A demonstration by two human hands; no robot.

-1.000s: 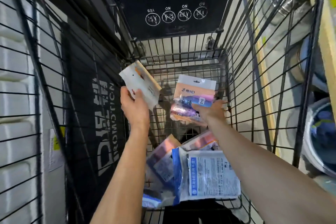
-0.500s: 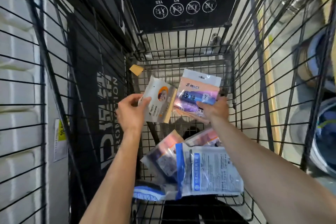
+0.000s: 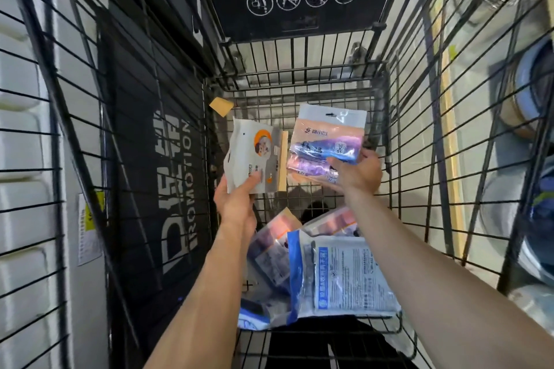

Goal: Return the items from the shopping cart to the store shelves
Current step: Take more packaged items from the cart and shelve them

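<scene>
Wire cart [image 3: 419, 105] fills the whole view, a deep basket of thin black metal rods crossed into a grid. At twelve o'clock hangs its flat black plastic flap [image 3: 299, 9], matte, printed with four white round signs. At nine o'clock a dark panel [image 3: 168, 189] with pale block lettering sits against the left wall of the basket.

Next in size, at six o'clock, a pile of soft packets lies on the cart floor. On top is a flat rectangular pouch [image 3: 350, 275] of crinkled clear plastic with a blue edge and a white printed label. Under it, toward its upper left, another glossy packet [image 3: 269, 246] sticks out at a tilt, pinkish at its top end.

Near the centre, raised clear of the pile, two packets are held side by side, their edges nearly touching. The right hand [image 3: 359, 172] grips a shiny hanging bag [image 3: 326, 141], white header on top, peach and purple below, with the fingers clamped on its lower right corner. The left hand [image 3: 236, 204] pinches the lower edge of a white pouch [image 3: 254, 159], smooth, with an orange round picture and a tan strip along its right side; thumb pressed on the front.

At eleven o'clock a small tan paper tag [image 3: 221, 106], diamond-shaped, sits against the wire.
</scene>
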